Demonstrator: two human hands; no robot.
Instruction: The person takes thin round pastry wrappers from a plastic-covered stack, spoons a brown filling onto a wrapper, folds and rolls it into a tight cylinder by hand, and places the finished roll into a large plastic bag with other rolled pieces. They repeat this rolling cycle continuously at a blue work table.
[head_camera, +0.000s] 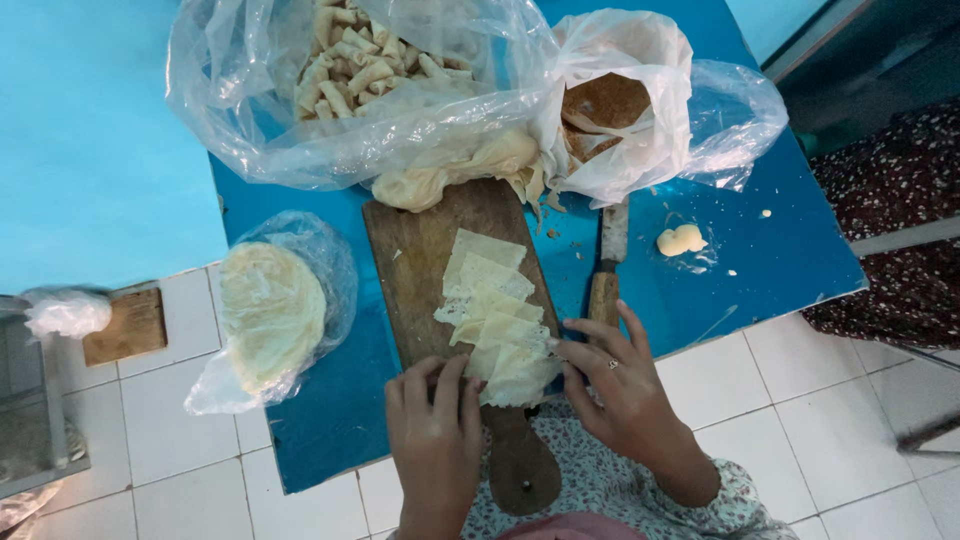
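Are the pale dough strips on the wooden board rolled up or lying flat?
Flat. The dough strips lie spread and overlapping along the wooden board; the left hand and right hand touch the nearest ones.

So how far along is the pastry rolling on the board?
Done: a clear bag holds many finished rolls. In hand: the left hand and right hand work the nearest of the cut strips on the wooden board. Left: the other strips, plus a stack of round sheets in plastic.

Clear plastic bag (350, 90) of rolls, white bag (620, 100) beside it.
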